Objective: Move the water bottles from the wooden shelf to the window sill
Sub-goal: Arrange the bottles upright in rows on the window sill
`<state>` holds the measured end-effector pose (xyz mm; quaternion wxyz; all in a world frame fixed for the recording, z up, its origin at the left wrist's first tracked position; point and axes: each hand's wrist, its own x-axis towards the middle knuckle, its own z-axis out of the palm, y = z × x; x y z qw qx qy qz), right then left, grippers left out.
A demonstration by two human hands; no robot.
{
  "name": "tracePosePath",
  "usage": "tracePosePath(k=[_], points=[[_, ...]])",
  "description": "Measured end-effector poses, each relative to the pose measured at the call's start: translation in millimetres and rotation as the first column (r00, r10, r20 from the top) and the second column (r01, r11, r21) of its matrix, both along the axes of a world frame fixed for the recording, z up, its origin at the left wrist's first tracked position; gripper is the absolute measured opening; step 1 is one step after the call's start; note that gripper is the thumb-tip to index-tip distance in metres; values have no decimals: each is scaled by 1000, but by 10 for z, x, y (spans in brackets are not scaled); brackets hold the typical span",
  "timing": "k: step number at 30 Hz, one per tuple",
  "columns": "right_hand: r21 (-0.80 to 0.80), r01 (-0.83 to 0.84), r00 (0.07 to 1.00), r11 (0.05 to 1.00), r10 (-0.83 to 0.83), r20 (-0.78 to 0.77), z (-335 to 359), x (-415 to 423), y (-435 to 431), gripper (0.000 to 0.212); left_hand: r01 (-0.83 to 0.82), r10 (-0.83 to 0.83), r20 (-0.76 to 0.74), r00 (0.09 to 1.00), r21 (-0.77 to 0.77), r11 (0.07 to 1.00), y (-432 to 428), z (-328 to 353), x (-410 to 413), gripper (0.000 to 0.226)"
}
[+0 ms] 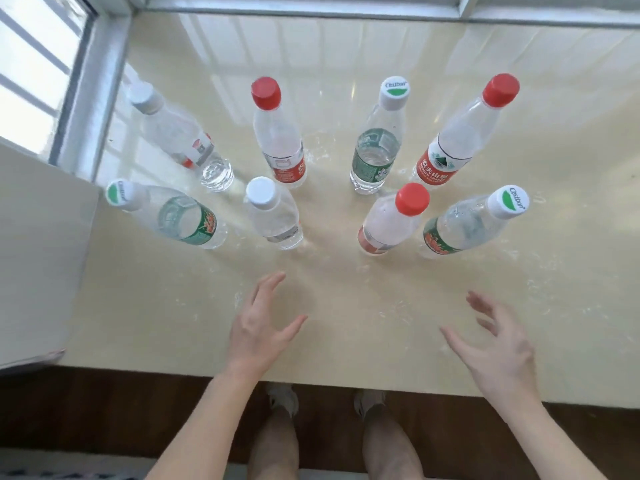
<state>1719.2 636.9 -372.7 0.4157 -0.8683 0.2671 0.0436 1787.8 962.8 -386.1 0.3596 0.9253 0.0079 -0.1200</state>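
Several clear water bottles stand upright in two rows on the glossy cream window sill [346, 323]. The back row includes a red-capped bottle [278, 133] and a green-labelled bottle [377, 143]. In the front row are a white-capped bottle [273, 213] and a red-capped bottle [391, 220]. My left hand [258, 327] hovers over the sill just in front of the white-capped bottle, fingers spread, holding nothing. My right hand [495, 344] hovers below the front right bottles, fingers spread and empty too. The wooden shelf is out of view.
A metal window frame [90, 98] runs along the sill's left and back edges. A white wall corner [38, 254] juts in at the left. Below the sill's front edge lie a dark wooden floor [104, 410] and my legs and shoes.
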Motion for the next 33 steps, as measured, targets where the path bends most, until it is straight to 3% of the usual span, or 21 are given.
tracePosePath(k=[5,8,12,15,20,25,33], points=[[6,-269,960,963,268,77,286,-78,950,62,-56,63,-39,997,149,987,1054,183,-64,62],[49,-367,917,929,352,187,292,336,1492,69,-68,62,42,997,173,983,1542,275,195,66],[159,-292,937,943,249,244,321,1066,1909,92,-42,41,93,995,18,999,1779,409,721,83],[227,-324,936,918,277,218,398,1454,1944,105,21,-13,90,996,-87,996,1741,460,1053,93],[269,-471,882,840,442,161,366,1786,1880,92,72,-67,37,997,-153,986,1628,321,1370,93],[283,-426,905,859,403,138,286,1829,1956,70,59,-60,-5,998,-135,989,1569,209,1462,81],[78,-246,940,966,218,263,165,1670,2229,81,48,-50,-9,999,-157,986,1571,212,1477,75]])
